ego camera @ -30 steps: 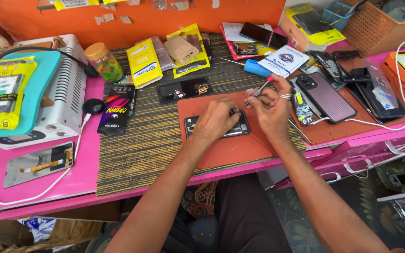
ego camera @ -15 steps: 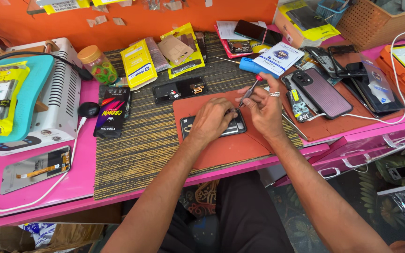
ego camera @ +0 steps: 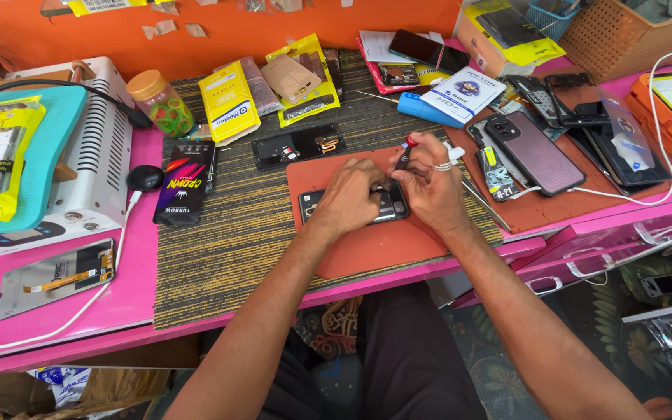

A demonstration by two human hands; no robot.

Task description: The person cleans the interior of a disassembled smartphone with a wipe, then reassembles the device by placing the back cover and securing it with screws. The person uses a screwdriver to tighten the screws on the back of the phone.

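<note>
We were mid-screw on the opened phone point(ego camera: 351, 208): left hand point(ego camera: 350, 196) pinned it to the mat point(ego camera: 367, 249), right hand point(ego camera: 427, 185) clamped on the screwdriver point(ego camera: 404, 153); next move probably needed the tip kept square.

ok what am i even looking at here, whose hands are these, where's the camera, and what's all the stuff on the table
The camera sits on a person's head and looks down, so both arms belong to that person.

The left hand steadies an opened phone that lies on a reddish work mat. The right hand holds a small red-tipped screwdriver upright over the phone.

Around them, on the pink table: a purple-backed phone, yellow packets, a jar of small coloured bits, and a white machine with a teal top on the left.
</note>
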